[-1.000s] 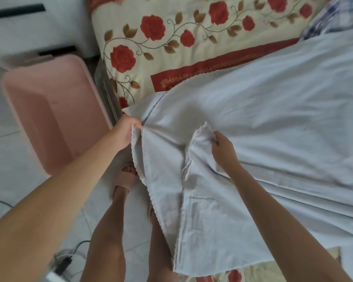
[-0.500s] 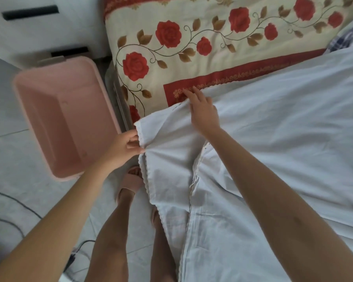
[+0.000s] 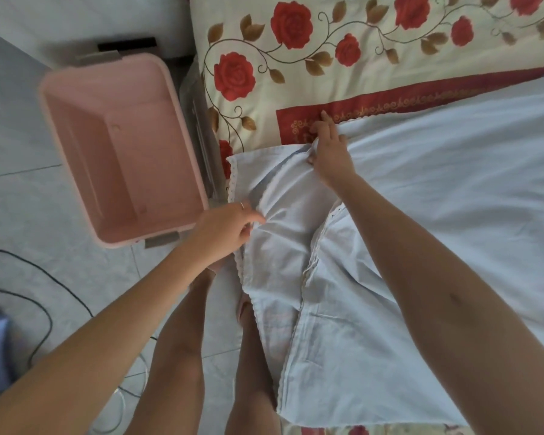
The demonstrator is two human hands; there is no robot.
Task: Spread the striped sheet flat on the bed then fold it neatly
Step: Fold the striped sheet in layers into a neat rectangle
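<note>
Step in hand: spreading, not yet folding. The striped sheet (image 3: 453, 199) lies over the rose-patterned bedspread (image 3: 343, 86), most of it on top of the bed, and its near-left part hangs off the bed's side in front of my legs. The stripes are too faint to make out. My right hand (image 3: 330, 152) is at the sheet's far-left edge, just beside the red border band (image 3: 421, 102). The thumb is tucked under a fold and the fingers lie over it, so it grips the cloth. My left hand (image 3: 226, 226) is at the bed's side, near the pink bin (image 3: 76, 98) on the floor. Its fingers are curled onto a gathered pleat, and creases radiate from the fingertips, so I read this as a pinch. Between the two hands the cloth is bunched and doubled over itself, and a lace-trimmed edge (image 3: 314, 262) lies on top of the layer below. Orientation: the long axis seems to run from this left end across the bed to the right, beyond the frame, so I cannot confirm its full length. The trimmed corner (image 3: 233, 174) points toward the bin. Judgement for the next move: pull the two held points apart and outward to undo the overlap, then smooth toward the right. The risk is dragging the hanging part further off the bed.
</note>
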